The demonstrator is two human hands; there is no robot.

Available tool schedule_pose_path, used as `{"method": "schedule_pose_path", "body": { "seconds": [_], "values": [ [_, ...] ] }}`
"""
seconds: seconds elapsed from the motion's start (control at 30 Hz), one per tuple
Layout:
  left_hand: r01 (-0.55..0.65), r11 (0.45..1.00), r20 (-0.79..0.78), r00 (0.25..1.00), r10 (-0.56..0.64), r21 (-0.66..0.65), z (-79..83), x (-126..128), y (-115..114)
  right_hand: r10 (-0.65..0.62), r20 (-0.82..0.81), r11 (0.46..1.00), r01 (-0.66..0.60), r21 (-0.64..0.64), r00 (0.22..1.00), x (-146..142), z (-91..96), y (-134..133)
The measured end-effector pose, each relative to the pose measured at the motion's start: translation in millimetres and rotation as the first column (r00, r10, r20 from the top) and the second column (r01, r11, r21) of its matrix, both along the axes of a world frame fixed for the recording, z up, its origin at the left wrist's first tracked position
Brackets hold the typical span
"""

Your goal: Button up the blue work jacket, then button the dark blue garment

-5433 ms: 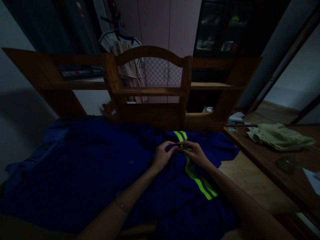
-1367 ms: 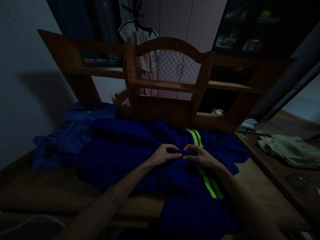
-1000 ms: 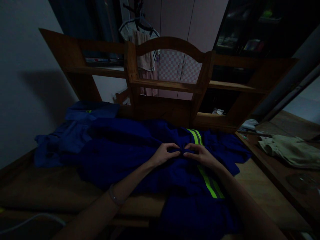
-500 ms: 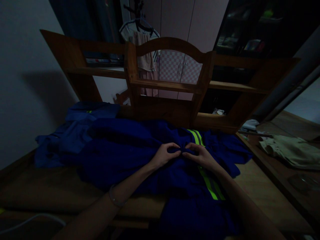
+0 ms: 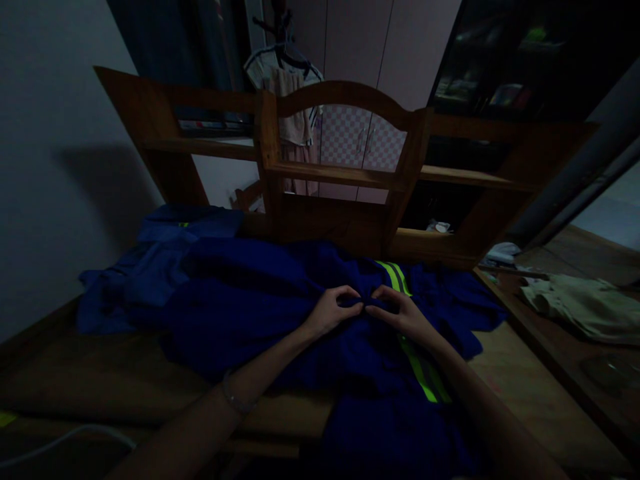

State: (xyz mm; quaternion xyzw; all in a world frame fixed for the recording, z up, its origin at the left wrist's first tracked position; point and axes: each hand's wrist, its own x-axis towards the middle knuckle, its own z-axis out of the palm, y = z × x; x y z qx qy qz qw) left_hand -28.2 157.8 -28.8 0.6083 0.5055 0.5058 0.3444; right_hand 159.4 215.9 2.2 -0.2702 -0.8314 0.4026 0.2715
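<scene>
A dark blue work garment [image 5: 250, 280] with yellow-green and grey reflective stripes [image 5: 419, 370] lies spread over the wooden desk [image 5: 515, 380], part of it hanging over the front edge. My left hand [image 5: 333, 312] pinches its fabric between thumb and fingers. Close beside it, my right hand [image 5: 403, 317] pinches the same cloth, fingertips almost meeting the left ones. Whether a button or other small fastening lies between the fingertips cannot be made out in the dim light. A bracelet [image 5: 240, 400] circles my left wrist.
A lighter blue garment [image 5: 155, 267] lies at the left by the wall. Behind stands a wooden shelf frame [image 5: 345, 177]. On the right, folded pale cloth [image 5: 580, 307] rests on a brown surface. A white cable [image 5: 75, 432] runs at the lower left.
The view has shifted slightly, so the surroundings sit a little lower and further right. Both hands keep their pinch on the cloth in nearly the same place.
</scene>
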Motion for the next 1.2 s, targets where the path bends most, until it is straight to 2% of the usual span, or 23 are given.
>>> {"method": "schedule_pose_path", "body": {
  "seconds": [0.43,0.57,0.67,0.77,0.87,1.0,1.2],
  "values": [
    [-0.028,0.997,-0.025,0.999,0.026,-0.076,1.3,1.7,-0.8,-0.019,0.036,0.992,0.015,0.121,0.999,-1.8,-6.6,3.0],
    [-0.038,0.999,-0.081,0.996,0.038,0.006,0.1,4.0,-0.8,-0.015,0.041,0.988,0.009,0.154,0.999,-1.9,-10.5,3.7],
    [-0.089,0.994,-0.199,0.975,0.101,0.065,0.1,5.6,-4.0,-0.022,0.043,0.982,0.014,0.190,0.999,-1.6,-14.3,4.2],
    [-0.155,0.980,-0.374,0.907,0.192,0.128,2.8,7.6,-10.6,-0.033,0.042,0.976,0.023,0.218,0.999,-1.1,-16.2,4.4],
    [-0.155,0.970,-0.491,0.841,0.228,0.185,7.1,10.0,-17.2,-0.043,0.039,0.973,0.033,0.229,0.998,-0.4,-16.8,4.7],
    [-0.116,0.969,-0.527,0.822,0.216,0.217,12.0,11.9,-22.1,-0.038,0.013,0.973,0.034,0.229,0.999,-0.4,-18.4,6.0],
    [-0.141,0.969,-0.496,0.838,0.227,0.205,11.6,11.6,-21.0,-0.057,-0.005,0.967,0.056,0.248,0.998,-1.6,-20.7,5.0]
  ]
}}
